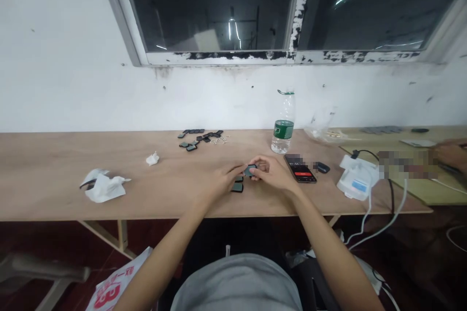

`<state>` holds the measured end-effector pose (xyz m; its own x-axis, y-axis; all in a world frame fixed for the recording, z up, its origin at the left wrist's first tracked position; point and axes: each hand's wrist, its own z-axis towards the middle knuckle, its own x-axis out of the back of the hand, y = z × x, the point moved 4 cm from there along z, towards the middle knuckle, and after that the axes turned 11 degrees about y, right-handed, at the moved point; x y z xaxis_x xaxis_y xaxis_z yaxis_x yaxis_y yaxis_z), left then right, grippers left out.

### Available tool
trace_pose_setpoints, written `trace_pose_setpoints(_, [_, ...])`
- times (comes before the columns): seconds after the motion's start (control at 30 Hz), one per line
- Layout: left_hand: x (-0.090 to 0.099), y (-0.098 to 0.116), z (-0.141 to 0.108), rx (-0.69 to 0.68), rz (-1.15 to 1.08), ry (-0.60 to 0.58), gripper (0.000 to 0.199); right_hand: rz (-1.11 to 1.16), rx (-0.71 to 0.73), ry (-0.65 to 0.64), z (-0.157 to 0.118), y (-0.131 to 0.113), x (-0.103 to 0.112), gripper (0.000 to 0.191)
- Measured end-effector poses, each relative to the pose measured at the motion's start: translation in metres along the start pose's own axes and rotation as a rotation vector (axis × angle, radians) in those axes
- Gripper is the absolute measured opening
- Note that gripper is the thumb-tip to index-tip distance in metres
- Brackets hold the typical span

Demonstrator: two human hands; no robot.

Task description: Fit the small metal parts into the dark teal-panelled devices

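Over the middle of the table, my right hand (269,171) grips a small flat piece with a grey-green face and dark rim (249,170), its thumb lying on the face. My left hand (223,181) meets the same piece from the left, fingertips closed at its edge; its thumb is hidden. Just below, two similar dark-rimmed green pieces (237,187) lie on the wood, one partly covered by my left hand. Farther back are several more such pieces (191,146), with small pale bits (219,140) scattered beside them.
A water bottle (283,131) stands behind a phone (301,169) and a small black object (322,167). Crumpled tissues (105,187) lie left on the table (47,175). At right are a white power strip (355,180) with cables, a clear bag (324,131) and another person's hand (450,153).
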<state>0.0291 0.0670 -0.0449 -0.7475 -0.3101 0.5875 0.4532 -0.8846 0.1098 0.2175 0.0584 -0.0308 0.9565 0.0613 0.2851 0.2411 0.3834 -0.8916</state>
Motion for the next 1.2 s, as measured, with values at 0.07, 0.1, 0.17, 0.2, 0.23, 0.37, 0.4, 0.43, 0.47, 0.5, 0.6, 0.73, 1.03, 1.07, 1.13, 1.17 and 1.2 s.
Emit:
trace_pose_setpoints(0.07, [0.0,-0.004,-0.003,-0.026,0.016,0.006,0.039,-0.001,0.006,0.029,0.0,-0.003,-0.002,0.032])
trace_pose_setpoints(0.1, [-0.001,-0.006,-0.004,-0.037,0.025,0.009,0.041,0.002,0.002,0.042,0.0,-0.004,-0.003,0.031])
trace_pose_setpoints(0.17, [-0.004,-0.01,-0.007,-0.053,0.049,0.014,0.047,0.016,-0.011,0.061,0.0,-0.005,-0.006,0.031])
trace_pose_setpoints(0.2, [-0.005,-0.012,-0.008,-0.059,0.059,0.017,0.051,0.025,-0.015,0.069,0.0,-0.005,-0.007,0.031])
trace_pose_setpoints(0.23, [-0.007,-0.014,-0.01,-0.06,0.066,0.017,0.054,0.031,-0.016,0.074,0.0,-0.004,-0.008,0.031])
trace_pose_setpoints(0.37, [-0.013,-0.021,-0.014,-0.011,0.052,-0.013,0.061,0.041,-0.024,0.09,0.002,0.0,-0.009,0.034])
trace_pose_setpoints(0.4, [-0.013,-0.022,-0.014,0.007,0.043,-0.019,0.06,0.049,-0.027,0.09,0.002,0.0,-0.009,0.036])
trace_pose_setpoints(0.43, [-0.013,-0.023,-0.014,0.022,0.031,-0.021,0.06,0.061,-0.03,0.089,0.003,0.001,-0.01,0.037])
trace_pose_setpoints(0.47, [-0.013,-0.022,-0.014,0.031,0.017,-0.016,0.059,0.073,-0.033,0.09,0.003,0.002,-0.01,0.037])
trace_pose_setpoints(0.5, [-0.011,-0.022,-0.014,0.034,0.0,-0.009,0.059,0.084,-0.037,0.091,0.003,0.003,-0.01,0.038])
trace_pose_setpoints(0.6, [-0.008,-0.017,-0.011,0.034,-0.05,0.004,0.059,0.109,-0.06,0.109,0.005,0.005,-0.009,0.04])
trace_pose_setpoints(0.73, [-0.005,-0.011,-0.007,0.061,-0.048,-0.032,0.053,0.133,-0.09,0.133,0.006,0.009,-0.009,0.041])
trace_pose_setpoints(1.03, [-0.007,-0.02,-0.007,0.23,0.049,-0.102,0.04,-0.024,-0.123,0.064,0.008,0.022,-0.009,0.027])
trace_pose_setpoints(1.07, [-0.006,-0.025,-0.006,0.267,0.061,-0.112,0.037,-0.083,-0.123,0.06,0.008,0.025,-0.007,0.025])
trace_pose_setpoints(1.13, [-0.001,-0.035,-0.004,0.333,0.084,-0.119,0.032,-0.225,-0.124,0.051,0.008,0.031,-0.002,0.024])
trace_pose_setpoints(1.17, [0.002,-0.041,-0.003,0.358,0.093,-0.118,0.03,-0.29,-0.125,0.04,0.008,0.033,0.001,0.023])
trace_pose_setpoints(1.2, [0.005,-0.047,-0.004,0.378,0.099,-0.116,0.03,-0.344,-0.128,0.026,0.008,0.036,0.004,0.022])
